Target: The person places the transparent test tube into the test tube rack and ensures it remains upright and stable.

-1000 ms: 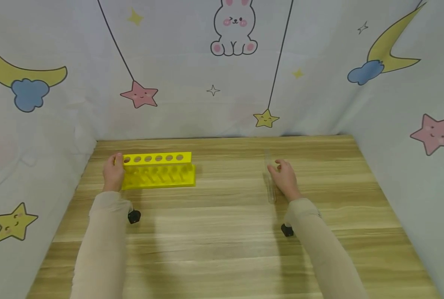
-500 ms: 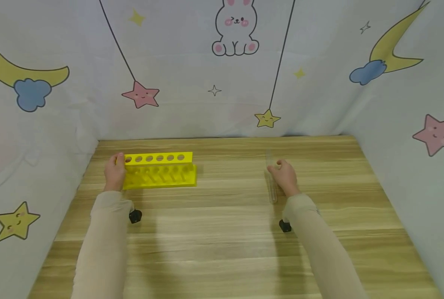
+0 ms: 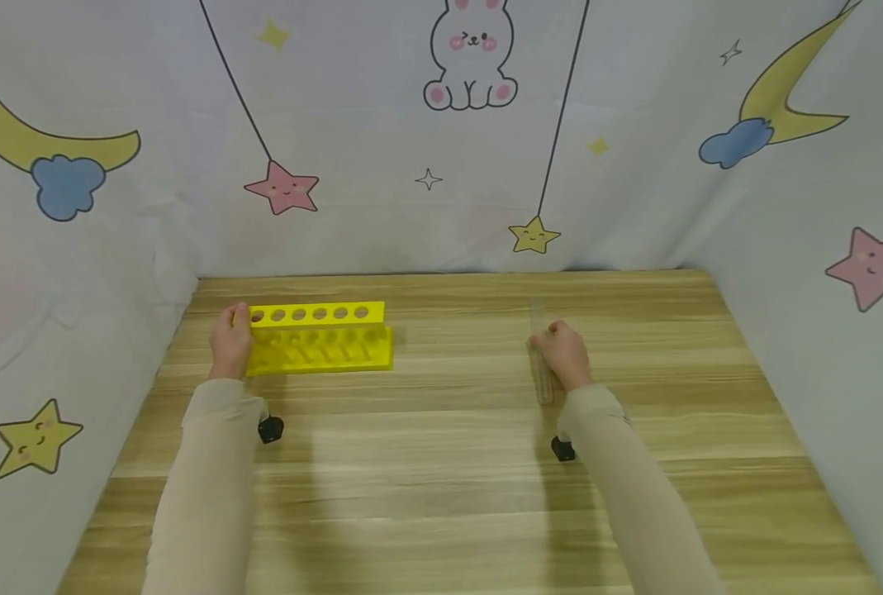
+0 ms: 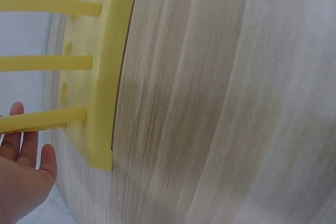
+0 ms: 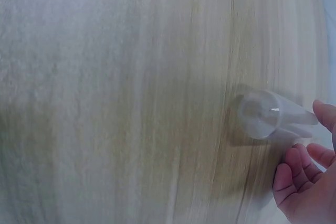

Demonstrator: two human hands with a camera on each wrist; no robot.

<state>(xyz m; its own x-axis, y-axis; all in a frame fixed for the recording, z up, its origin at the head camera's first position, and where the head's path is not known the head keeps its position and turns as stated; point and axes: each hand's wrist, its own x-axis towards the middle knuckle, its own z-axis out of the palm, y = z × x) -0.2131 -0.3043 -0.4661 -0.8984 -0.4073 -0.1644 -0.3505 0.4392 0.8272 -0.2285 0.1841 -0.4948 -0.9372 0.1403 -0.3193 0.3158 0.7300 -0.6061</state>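
Observation:
A yellow test tube rack (image 3: 329,364) stands on the left part of the table, with a row of round holes along its top bar. My left hand (image 3: 230,340) grips the rack's left end; in the left wrist view that hand (image 4: 26,174) has its fingers behind the end post. On the right lies a clear test tube (image 3: 544,388), pointing away from me. My right hand (image 3: 566,354) pinches it around the middle. The right wrist view shows the near end of the tube (image 5: 260,115), with the thumb and fingers of the right hand (image 5: 310,182) on either side farther along.
The wood-grain table (image 3: 426,479) runs back to a white cloth (image 3: 374,223) printed with stars, moons and a rabbit. The same cloth hangs at both sides. A small black device (image 3: 271,429) sits under the left wrist, another black device (image 3: 563,448) under the right.
The right hand's fingers have closed in on the test tube, and its wrist has shifted slightly left. The left hand and the rack stay in place; the head view drifts a little.

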